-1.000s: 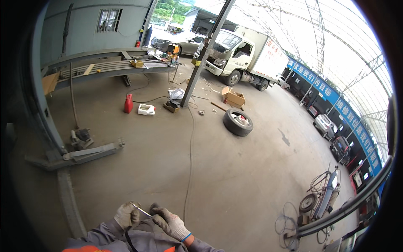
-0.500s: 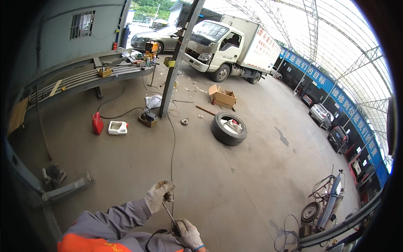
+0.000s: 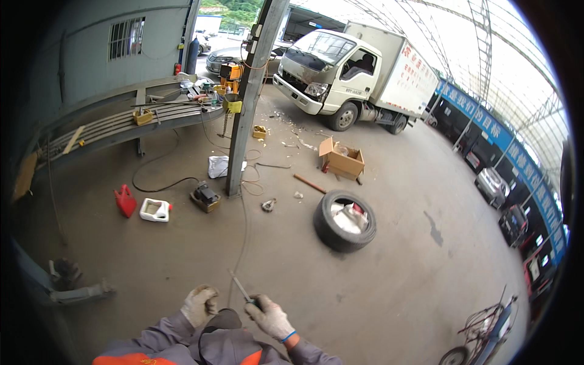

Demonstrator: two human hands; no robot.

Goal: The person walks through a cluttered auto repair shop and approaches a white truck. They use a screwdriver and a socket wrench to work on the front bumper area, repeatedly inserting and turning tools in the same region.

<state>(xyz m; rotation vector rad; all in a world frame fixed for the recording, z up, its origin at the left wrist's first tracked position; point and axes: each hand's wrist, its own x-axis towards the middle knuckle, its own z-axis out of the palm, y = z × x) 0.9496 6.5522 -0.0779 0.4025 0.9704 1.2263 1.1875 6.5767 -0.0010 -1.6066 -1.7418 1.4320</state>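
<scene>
My right hand (image 3: 270, 316), in a whitish work glove with a blue band at the wrist, grips the dark handle of a screwdriver (image 3: 241, 287). Its thin metal shaft points up and to the left, away from me. Left of it, apart from the tool, my left hand (image 3: 200, 305) wears a soiled glove and has its fingers curled in. Whatever they may hold is hidden. Between the hands shows a dark rounded thing (image 3: 226, 319) that I cannot make out. Just beyond, a thin cable (image 3: 246, 234) runs along the concrete floor.
A tire (image 3: 325, 226) with white bags inside lies ahead, near a cardboard box (image 3: 347, 165). A steel post (image 3: 243, 134) stands left of centre. Red (image 3: 125, 201) and white jugs (image 3: 155, 210) sit leftward, before a metal rack (image 3: 115, 125). A truck (image 3: 328, 76) stands behind; a wheeled cart (image 3: 486, 337) stands lower right.
My left hand has come off the screwdriver's shaft and moved left and down. The screwdriver stays in my right hand, which has risen slightly. The view has shifted, so the surroundings sit lower.
</scene>
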